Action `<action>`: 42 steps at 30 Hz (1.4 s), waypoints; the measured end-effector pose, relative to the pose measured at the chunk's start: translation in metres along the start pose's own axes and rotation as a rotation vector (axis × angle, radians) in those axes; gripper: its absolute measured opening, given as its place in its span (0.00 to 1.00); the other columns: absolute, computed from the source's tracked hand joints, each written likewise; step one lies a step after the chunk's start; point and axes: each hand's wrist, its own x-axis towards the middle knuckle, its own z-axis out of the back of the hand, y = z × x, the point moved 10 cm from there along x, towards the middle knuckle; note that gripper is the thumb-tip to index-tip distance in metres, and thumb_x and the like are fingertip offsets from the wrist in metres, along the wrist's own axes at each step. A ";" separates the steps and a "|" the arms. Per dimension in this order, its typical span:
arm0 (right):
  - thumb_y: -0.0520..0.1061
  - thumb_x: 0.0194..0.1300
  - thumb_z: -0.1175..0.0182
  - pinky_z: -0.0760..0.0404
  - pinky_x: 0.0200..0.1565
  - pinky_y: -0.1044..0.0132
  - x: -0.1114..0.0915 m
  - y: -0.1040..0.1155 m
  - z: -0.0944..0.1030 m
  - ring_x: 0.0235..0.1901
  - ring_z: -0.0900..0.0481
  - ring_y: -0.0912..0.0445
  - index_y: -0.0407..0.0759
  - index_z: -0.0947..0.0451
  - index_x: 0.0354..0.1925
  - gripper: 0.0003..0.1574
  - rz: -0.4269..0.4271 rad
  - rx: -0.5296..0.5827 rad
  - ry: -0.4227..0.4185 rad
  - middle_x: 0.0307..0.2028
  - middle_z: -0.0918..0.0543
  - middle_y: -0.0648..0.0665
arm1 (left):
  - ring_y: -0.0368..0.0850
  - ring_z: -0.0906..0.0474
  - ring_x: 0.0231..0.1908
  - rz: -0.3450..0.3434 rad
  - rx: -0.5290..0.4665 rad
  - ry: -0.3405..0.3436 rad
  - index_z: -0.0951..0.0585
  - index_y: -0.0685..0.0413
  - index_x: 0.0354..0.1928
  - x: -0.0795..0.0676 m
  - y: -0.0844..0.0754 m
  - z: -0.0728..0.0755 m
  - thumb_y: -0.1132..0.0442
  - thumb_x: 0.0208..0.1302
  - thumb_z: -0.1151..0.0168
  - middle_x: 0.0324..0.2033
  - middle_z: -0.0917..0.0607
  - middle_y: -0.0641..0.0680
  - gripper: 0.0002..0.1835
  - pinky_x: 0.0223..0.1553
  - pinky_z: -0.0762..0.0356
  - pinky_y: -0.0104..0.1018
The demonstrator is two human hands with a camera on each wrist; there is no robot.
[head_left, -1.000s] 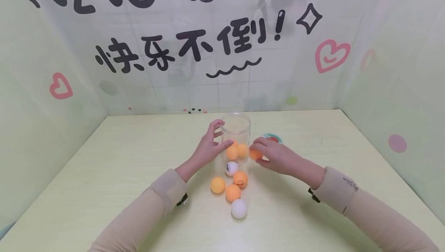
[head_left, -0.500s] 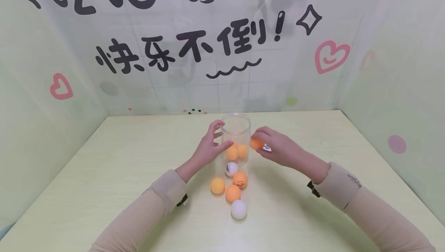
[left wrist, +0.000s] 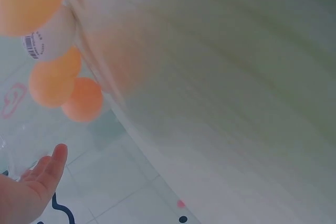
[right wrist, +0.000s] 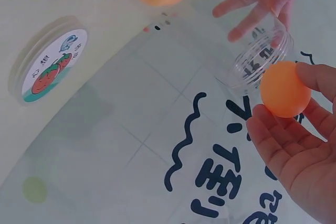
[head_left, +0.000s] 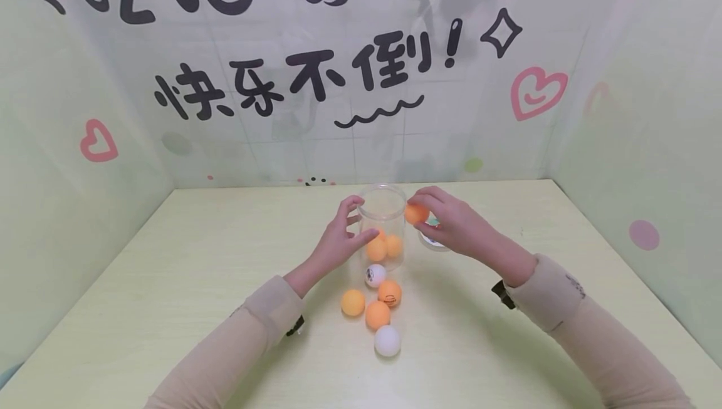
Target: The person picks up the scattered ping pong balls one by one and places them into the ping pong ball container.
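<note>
A clear plastic jar [head_left: 395,226] stands upright and uncapped on the table, with several orange ping-pong balls [head_left: 376,248] at its bottom. My left hand [head_left: 336,238] holds the jar's left side, thumb in front and fingers spread behind. Between thumb and fingers, my right hand [head_left: 459,226] pinches an orange ping-pong ball [right wrist: 286,89] just right of the jar's rim. In front of the jar lie a printed white ball [head_left: 375,275], a plain white ball [head_left: 387,341] and several orange balls [head_left: 378,315].
A round lid [right wrist: 55,66] with a strawberry picture lies on the table right of the jar, partly under my right hand in the head view. A printed wall sheet [head_left: 271,146] rises behind the table [head_left: 225,233].
My right hand has raised the orange ping-pong ball from beside the jar's lower part to near its rim. The left hand and the loose balls have stayed put.
</note>
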 end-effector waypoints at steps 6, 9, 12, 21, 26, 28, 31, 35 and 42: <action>0.34 0.50 0.33 0.22 0.46 0.57 0.007 0.000 0.004 0.44 0.24 0.48 0.33 0.25 0.44 0.21 0.004 0.006 -0.049 0.44 0.23 0.38 | 0.59 0.35 0.61 0.004 -0.010 0.000 0.44 0.46 0.61 -0.001 0.000 0.000 0.55 0.57 0.36 0.65 0.39 0.57 0.35 0.53 0.31 0.55; 0.34 0.50 0.33 0.23 0.47 0.57 0.011 0.000 0.005 0.45 0.24 0.48 0.33 0.25 0.44 0.21 -0.005 0.015 -0.065 0.43 0.22 0.38 | 0.59 0.35 0.61 0.001 -0.007 -0.001 0.44 0.46 0.61 -0.001 -0.001 0.000 0.55 0.57 0.36 0.65 0.39 0.59 0.34 0.53 0.31 0.55; 0.34 0.51 0.34 0.23 0.48 0.57 0.014 -0.002 0.004 0.45 0.24 0.48 0.33 0.25 0.45 0.21 -0.025 0.028 -0.071 0.44 0.22 0.38 | 0.59 0.35 0.61 0.001 -0.003 -0.002 0.44 0.46 0.61 -0.001 0.000 0.000 0.55 0.58 0.37 0.65 0.40 0.59 0.34 0.52 0.30 0.54; 0.35 0.52 0.34 0.24 0.50 0.56 0.027 -0.003 0.001 0.47 0.24 0.47 0.33 0.25 0.46 0.21 -0.048 0.041 -0.075 0.45 0.23 0.37 | 0.60 0.34 0.60 -0.007 0.002 0.002 0.45 0.46 0.61 -0.001 -0.002 0.000 0.55 0.58 0.37 0.65 0.39 0.59 0.35 0.52 0.30 0.55; 0.35 0.53 0.35 0.25 0.51 0.56 0.033 -0.006 -0.004 0.48 0.26 0.46 0.34 0.25 0.47 0.21 -0.056 0.061 -0.063 0.46 0.23 0.37 | 0.59 0.34 0.60 -0.001 0.009 0.002 0.45 0.46 0.61 -0.001 -0.002 0.000 0.55 0.58 0.37 0.65 0.40 0.58 0.34 0.52 0.30 0.54; 0.35 0.53 0.35 0.25 0.51 0.56 0.035 -0.006 -0.006 0.48 0.26 0.46 0.34 0.25 0.47 0.21 -0.058 0.072 -0.053 0.46 0.23 0.37 | 0.59 0.34 0.60 -0.006 0.010 0.002 0.45 0.46 0.61 -0.001 -0.002 0.000 0.55 0.58 0.37 0.65 0.40 0.58 0.34 0.52 0.30 0.54; 0.34 0.53 0.36 0.25 0.52 0.56 0.038 -0.007 -0.011 0.48 0.26 0.46 0.34 0.25 0.47 0.21 -0.062 0.080 -0.037 0.46 0.23 0.37 | 0.59 0.34 0.60 -0.011 0.010 0.002 0.45 0.46 0.61 0.000 -0.001 0.000 0.55 0.58 0.37 0.65 0.39 0.57 0.34 0.52 0.30 0.54; 0.34 0.54 0.36 0.25 0.51 0.57 0.040 -0.008 -0.015 0.49 0.26 0.46 0.34 0.25 0.48 0.21 -0.065 0.084 -0.022 0.46 0.23 0.37 | 0.59 0.34 0.60 -0.017 0.017 0.003 0.44 0.46 0.61 0.000 0.000 0.000 0.54 0.59 0.38 0.65 0.40 0.56 0.33 0.52 0.29 0.54; 0.35 0.55 0.37 0.26 0.51 0.57 0.048 -0.010 -0.021 0.49 0.26 0.47 0.35 0.25 0.49 0.21 -0.093 0.087 0.033 0.47 0.24 0.38 | 0.60 0.34 0.60 -0.035 0.025 0.001 0.44 0.46 0.61 0.000 0.000 0.001 0.55 0.59 0.38 0.65 0.39 0.57 0.33 0.51 0.29 0.55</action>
